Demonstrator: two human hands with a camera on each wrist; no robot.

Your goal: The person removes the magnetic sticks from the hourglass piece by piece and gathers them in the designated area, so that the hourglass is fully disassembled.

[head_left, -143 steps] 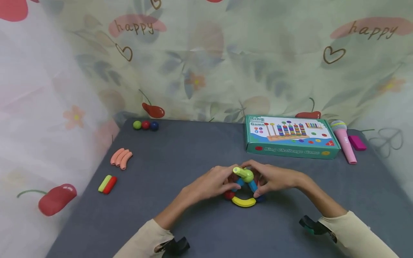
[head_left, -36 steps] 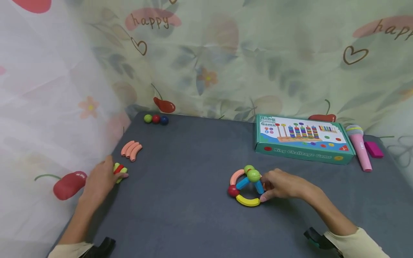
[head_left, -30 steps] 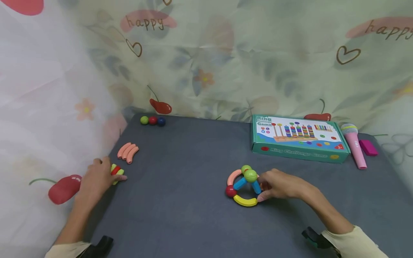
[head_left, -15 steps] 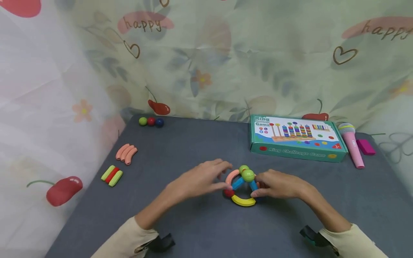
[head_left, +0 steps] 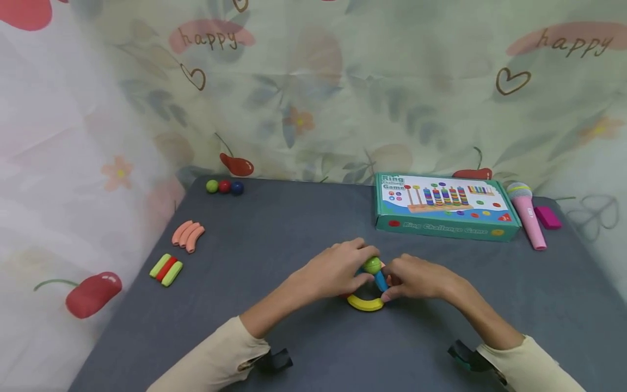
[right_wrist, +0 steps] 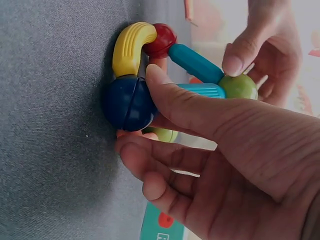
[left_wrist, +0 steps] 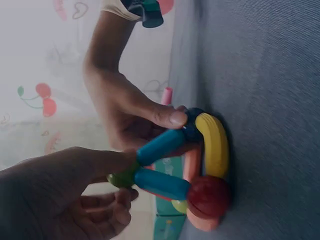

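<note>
A ball-and-stick toy frame stands on the dark cloth between the hands. Its base has a yellow curved stick [head_left: 364, 303], a red ball [left_wrist: 209, 196], a navy ball [right_wrist: 122, 102], pink curved sticks and a second green ball at the back [right_wrist: 162, 134]. Two blue sticks [left_wrist: 161, 184] slope up to a green ball [head_left: 372, 265] at the top. My left hand [head_left: 335, 269] pinches that top ball between thumb and fingers. My right hand [head_left: 416, 277] grips the navy ball, thumb on one side and fingers on the other. In the head view, the hands hide much of the frame.
At the left lie two light-green sticks with a red stick [head_left: 166, 269] between them, and three pink curved sticks [head_left: 188, 236]. Green, red and blue balls [head_left: 225, 187] sit at the back left. A game box [head_left: 448, 207], pink microphone [head_left: 528, 218] and magenta block [head_left: 548, 218] stand at right.
A light-green stick has left the frame's top and lies beside the red stick, put there by my left hand. That hand has come back right onto the top green ball; the right stays.
</note>
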